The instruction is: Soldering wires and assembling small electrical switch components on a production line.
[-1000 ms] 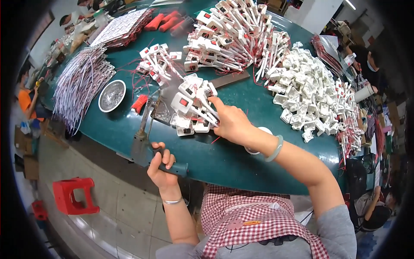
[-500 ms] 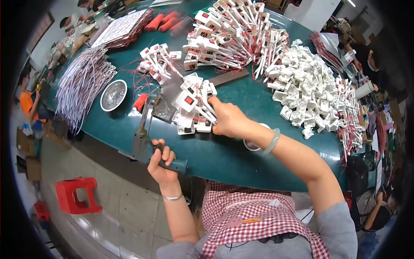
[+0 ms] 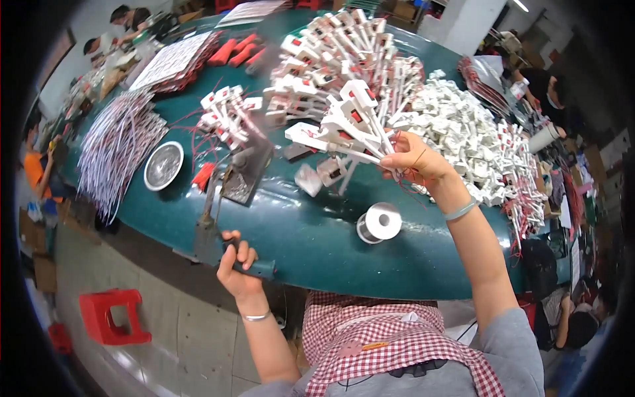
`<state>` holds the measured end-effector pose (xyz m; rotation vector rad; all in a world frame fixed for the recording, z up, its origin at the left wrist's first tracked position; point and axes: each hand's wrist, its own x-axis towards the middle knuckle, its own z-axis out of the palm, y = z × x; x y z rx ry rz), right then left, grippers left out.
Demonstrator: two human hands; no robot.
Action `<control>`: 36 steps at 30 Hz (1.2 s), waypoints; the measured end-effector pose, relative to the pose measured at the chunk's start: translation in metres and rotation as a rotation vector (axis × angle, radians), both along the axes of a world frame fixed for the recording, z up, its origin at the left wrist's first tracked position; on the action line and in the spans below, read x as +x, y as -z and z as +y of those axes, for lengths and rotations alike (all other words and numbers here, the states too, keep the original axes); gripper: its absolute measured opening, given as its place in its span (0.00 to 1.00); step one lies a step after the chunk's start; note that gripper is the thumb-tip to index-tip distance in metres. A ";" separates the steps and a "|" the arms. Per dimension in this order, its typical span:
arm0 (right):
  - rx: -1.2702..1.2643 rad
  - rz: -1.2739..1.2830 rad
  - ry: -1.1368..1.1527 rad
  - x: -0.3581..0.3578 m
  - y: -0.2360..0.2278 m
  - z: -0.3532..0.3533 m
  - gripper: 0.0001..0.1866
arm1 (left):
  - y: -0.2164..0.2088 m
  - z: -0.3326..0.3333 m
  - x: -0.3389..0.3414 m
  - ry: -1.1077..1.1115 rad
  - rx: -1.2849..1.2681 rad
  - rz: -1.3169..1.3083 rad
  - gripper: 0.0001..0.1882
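My left hand (image 3: pixel 239 268) is closed around the handle of a dark green soldering gun (image 3: pixel 206 239), whose metal tip end points away over a small metal plate (image 3: pixel 254 171). My right hand (image 3: pixel 418 162) grips a bunch of white plastic switch boxes (image 3: pixel 356 118) by their white cable ends, with thin red wires around the fingers. Red rockers show on some of the boxes. Just below the bunch, a couple of blurred switch boxes (image 3: pixel 331 171) hang or lie near the tabletop; I cannot tell which. A spool of solder wire (image 3: pixel 380 223) stands nearer to me.
Many wired switch boxes (image 3: pixel 331 56) are heaped at the far middle, with white housings (image 3: pixel 456 126) to their right. At left are a bundle of white cables (image 3: pixel 119 149), a round bowl (image 3: pixel 163 165) and a small switch pile (image 3: pixel 228 116). A red stool (image 3: pixel 116 317) stands on the floor.
My right hand has lifted the bunch of switch boxes up and to the right, away from the metal plate. The solder spool is now uncovered. My left hand still grips the soldering gun.
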<state>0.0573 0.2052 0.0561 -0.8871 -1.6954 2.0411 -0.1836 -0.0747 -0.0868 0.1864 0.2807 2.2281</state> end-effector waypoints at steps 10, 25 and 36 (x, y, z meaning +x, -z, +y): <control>-0.238 0.353 0.212 0.090 0.010 -0.002 0.18 | 0.007 -0.004 -0.012 0.076 0.057 0.045 0.11; -0.083 0.739 0.843 0.320 -0.018 -0.125 0.20 | 0.002 0.005 -0.030 0.066 -0.159 0.155 0.10; 0.151 0.460 1.741 0.474 -0.018 -0.367 0.13 | -0.071 0.084 0.045 0.172 -0.148 0.458 0.18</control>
